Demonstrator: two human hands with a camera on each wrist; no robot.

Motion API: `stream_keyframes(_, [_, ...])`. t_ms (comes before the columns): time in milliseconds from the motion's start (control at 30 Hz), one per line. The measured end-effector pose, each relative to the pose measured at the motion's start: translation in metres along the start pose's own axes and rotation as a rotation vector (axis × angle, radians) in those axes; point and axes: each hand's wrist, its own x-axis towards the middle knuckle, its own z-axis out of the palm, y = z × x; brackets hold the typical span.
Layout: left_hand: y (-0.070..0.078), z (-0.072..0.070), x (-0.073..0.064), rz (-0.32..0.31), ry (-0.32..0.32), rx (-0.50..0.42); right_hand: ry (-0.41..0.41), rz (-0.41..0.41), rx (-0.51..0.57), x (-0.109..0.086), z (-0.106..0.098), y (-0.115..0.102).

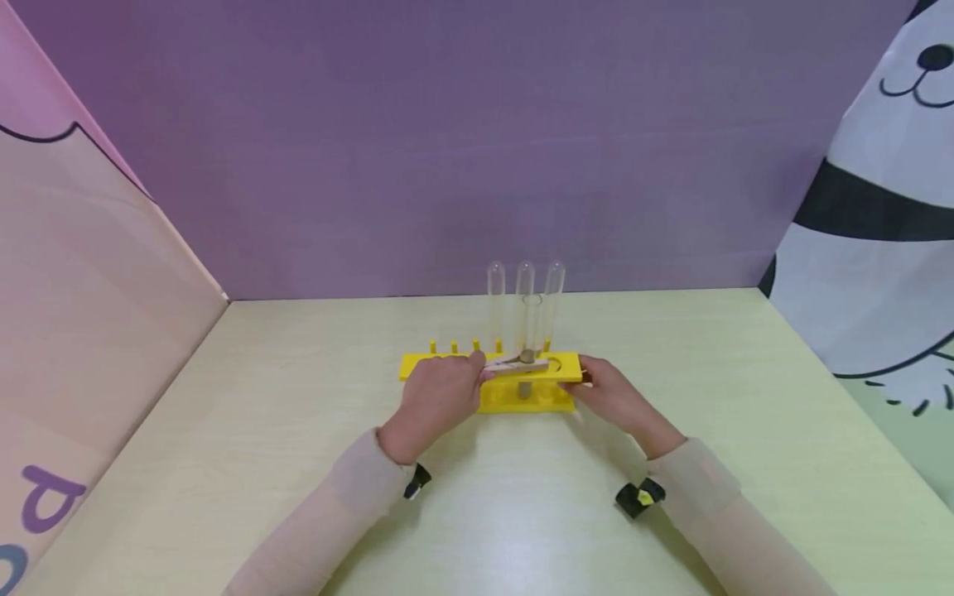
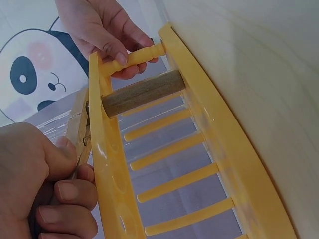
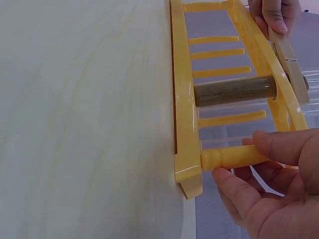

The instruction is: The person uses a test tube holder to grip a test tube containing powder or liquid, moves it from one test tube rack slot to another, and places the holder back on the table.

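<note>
A pale wood surface with a purple wall behind it and drawings on both sides.
The surface [image 1: 224, 414] is light yellow, with soft wavy lines in the wood and a bright shiny spot [image 1: 514, 530] low in the middle of the frame. The plain purple wall [image 1: 462, 149] fills the top middle. On the left is a pink and cream side wall [image 1: 89, 248] with a thin black line near the top. A purple letter [image 1: 50, 499] and part of a blue one [image 1: 13, 567] sit at the lower left. On the right, a big black and white panda [image 1: 879, 199] smiles above a pale green patch [image 1: 920, 439].
</note>
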Motion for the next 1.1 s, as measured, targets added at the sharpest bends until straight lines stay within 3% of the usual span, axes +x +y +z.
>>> stream_keyframes(567, [0.0012, -0.0009, -0.0009, -0.008, 0.026, -0.004, 0.014, 0.000, -0.018, -0.0003, 0.0006, 0.0019])
stream_keyframes(833, [0.0014, -0.0037, 0.0004, -0.019, 0.003, -0.029, 0.018, -0.027, -0.036, -0.0008, 0.0002, 0.0030])
stream_keyframes(1100, [-0.0025, -0.0040, 0.0000, -0.007, 0.041, 0.016, 0.016, -0.037, -0.037, 0.0023, 0.0022, 0.0022])
